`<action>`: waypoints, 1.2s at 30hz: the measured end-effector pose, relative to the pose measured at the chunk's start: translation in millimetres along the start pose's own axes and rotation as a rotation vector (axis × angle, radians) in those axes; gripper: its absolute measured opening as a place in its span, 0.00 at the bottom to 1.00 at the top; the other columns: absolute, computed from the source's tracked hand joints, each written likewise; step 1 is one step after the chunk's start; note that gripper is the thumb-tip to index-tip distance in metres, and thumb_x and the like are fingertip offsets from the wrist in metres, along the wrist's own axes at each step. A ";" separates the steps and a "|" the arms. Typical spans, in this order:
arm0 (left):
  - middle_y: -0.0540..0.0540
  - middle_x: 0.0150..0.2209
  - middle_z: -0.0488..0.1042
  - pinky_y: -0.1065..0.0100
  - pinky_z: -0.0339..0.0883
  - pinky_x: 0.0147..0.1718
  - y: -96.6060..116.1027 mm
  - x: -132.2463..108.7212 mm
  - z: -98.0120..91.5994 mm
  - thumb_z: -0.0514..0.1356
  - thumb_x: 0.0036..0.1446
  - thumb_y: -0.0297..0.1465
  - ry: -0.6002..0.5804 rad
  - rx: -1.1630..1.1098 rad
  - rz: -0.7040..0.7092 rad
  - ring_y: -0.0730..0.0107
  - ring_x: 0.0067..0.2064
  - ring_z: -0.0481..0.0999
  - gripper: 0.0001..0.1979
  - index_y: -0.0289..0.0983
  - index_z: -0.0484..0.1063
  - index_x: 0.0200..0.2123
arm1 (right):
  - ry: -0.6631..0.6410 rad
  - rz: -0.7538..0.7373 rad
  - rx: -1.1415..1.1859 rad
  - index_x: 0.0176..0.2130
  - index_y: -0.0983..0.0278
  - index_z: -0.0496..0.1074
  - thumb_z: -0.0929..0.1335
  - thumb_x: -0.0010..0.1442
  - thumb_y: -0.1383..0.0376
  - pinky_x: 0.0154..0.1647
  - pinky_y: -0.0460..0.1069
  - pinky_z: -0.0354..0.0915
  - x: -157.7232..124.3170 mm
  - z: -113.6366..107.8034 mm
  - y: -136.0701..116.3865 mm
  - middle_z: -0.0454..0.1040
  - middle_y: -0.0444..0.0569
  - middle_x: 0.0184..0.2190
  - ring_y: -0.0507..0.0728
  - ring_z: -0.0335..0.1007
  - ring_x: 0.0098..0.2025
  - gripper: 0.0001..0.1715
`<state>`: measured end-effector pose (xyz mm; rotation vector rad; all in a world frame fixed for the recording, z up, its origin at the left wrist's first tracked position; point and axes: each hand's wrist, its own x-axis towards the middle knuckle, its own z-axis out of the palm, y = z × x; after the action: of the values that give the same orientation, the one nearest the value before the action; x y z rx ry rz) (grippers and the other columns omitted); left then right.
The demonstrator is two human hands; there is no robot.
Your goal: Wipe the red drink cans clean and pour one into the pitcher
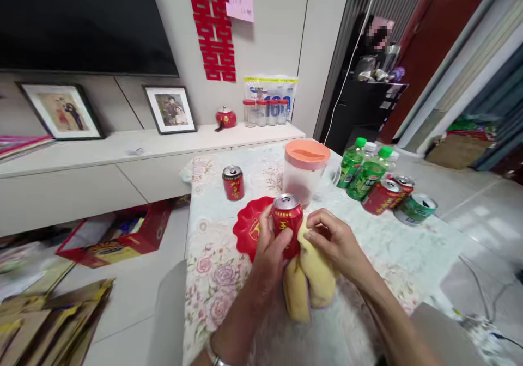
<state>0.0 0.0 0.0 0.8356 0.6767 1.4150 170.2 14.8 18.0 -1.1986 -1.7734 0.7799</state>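
Observation:
My left hand [271,246] is wrapped round a red drink can [287,219], held upright over the right part of a red scalloped plate [242,230]. A yellow cloth [316,273] hangs down from my right hand [330,238], whose fingers pinch its upper edge right beside the can. The cloth's lower end droops in folds in front of the can. Behind the plate another red can [232,183] stands upright. Close behind the held can is a clear pitcher [300,181] with an orange lid.
Green-labelled bottles [365,178], red cans [382,196] and a green can [414,209] crowd the right edge of the flowered tablecloth [220,284]. Jars [261,113] and photo frames [170,110] line the white cabinet behind. A red carton [122,235] sits on the floor at left.

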 end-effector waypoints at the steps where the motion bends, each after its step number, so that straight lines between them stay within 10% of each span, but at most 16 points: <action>1: 0.41 0.66 0.72 0.54 0.69 0.62 -4.6 1.9 -1.6 0.66 0.61 0.36 0.026 -0.025 0.000 0.52 0.65 0.73 0.32 0.45 0.61 0.66 | -0.021 0.002 -0.003 0.35 0.59 0.70 0.69 0.59 0.65 0.37 0.51 0.59 0.1 0.4 1.7 0.71 0.45 0.35 0.54 0.65 0.34 0.03; 11: 0.40 0.64 0.75 0.48 0.67 0.64 -19.3 11.7 -13.9 0.72 0.56 0.37 -0.054 0.014 0.008 0.46 0.66 0.73 0.37 0.45 0.64 0.66 | -0.080 0.127 0.034 0.32 0.60 0.71 0.71 0.54 0.65 0.32 0.50 0.61 -1.2 -1.0 4.9 0.73 0.44 0.29 0.55 0.68 0.30 0.04; 17: 0.39 0.66 0.72 0.45 0.66 0.65 -18.7 7.0 -9.0 0.74 0.53 0.37 -0.073 0.069 -0.033 0.42 0.67 0.71 0.38 0.44 0.65 0.65 | 0.116 0.286 0.367 0.34 0.60 0.73 0.76 0.53 0.56 0.29 0.48 0.63 -5.4 -6.0 -16.3 0.74 0.42 0.27 0.53 0.67 0.28 0.14; 23: 0.41 0.66 0.71 0.45 0.61 0.69 -27.3 7.2 -12.0 0.75 0.52 0.37 -0.093 0.138 0.053 0.44 0.70 0.66 0.38 0.47 0.64 0.64 | 0.288 0.123 0.300 0.36 0.59 0.76 0.76 0.56 0.57 0.32 0.49 0.65 -8.6 -3.4 -25.6 0.75 0.45 0.35 0.54 0.69 0.33 0.10; 36: 0.44 0.67 0.71 0.52 0.64 0.66 -17.7 7.6 -5.6 0.68 0.61 0.40 -0.014 -0.115 -0.011 0.51 0.68 0.70 0.29 0.47 0.65 0.63 | -0.005 -0.052 -0.068 0.35 0.59 0.71 0.72 0.60 0.66 0.34 0.49 0.61 -1.6 1.5 -2.4 0.72 0.43 0.33 0.54 0.67 0.33 0.04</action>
<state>5.8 8.7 -17.2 0.7493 0.5827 1.4229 168.2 12.5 18.8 -1.1902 -1.8408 0.6982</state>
